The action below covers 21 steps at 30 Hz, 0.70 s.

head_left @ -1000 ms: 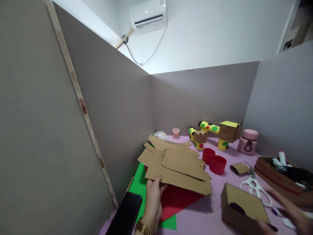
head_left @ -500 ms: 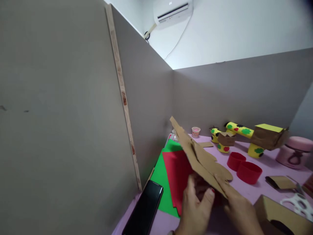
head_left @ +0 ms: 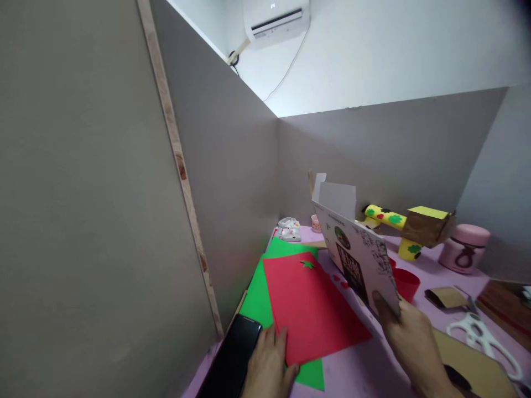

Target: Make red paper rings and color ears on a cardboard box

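While upright, carton [head_left: 357, 257] between fingers [head_left: 379, 301].

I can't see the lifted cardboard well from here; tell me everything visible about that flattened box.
The flattened box is thin card, its white printed side with black graphics and a round green mark facing the camera. It is lifted off the table, tilted up on edge, plain flaps at the top. The right hand pinches its lower corner, thumb on the print; nothing else visibly touches it.

Single head-worn view, close, forward and down over purple table [head_left: 369, 367].
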Each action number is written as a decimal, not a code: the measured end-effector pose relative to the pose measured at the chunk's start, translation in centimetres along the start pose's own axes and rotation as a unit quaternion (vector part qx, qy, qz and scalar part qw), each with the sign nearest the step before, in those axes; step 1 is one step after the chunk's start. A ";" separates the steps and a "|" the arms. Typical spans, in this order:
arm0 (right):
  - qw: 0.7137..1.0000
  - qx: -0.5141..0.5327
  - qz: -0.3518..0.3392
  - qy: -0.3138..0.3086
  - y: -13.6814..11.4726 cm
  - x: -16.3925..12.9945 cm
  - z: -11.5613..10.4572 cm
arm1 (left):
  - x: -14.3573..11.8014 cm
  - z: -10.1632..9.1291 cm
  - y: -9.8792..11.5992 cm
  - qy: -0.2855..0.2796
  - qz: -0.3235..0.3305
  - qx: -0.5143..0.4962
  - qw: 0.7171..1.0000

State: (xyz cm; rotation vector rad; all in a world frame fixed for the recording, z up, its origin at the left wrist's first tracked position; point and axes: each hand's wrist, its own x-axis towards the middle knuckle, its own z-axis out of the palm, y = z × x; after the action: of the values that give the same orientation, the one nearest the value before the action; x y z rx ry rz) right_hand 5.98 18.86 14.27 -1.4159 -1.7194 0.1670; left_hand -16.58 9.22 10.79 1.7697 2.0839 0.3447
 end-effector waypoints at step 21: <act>0.987 0.060 0.051 0.139 -2.0 1.2 -5.4 | 19.9 1.0 6.8 0.094 0.199 0.007 0.976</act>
State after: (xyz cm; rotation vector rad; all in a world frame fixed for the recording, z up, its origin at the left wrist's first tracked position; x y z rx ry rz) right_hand 8.26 17.03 19.33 -1.3686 -1.3882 0.1203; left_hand -12.72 29.91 10.22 2.2389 1.8395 0.6306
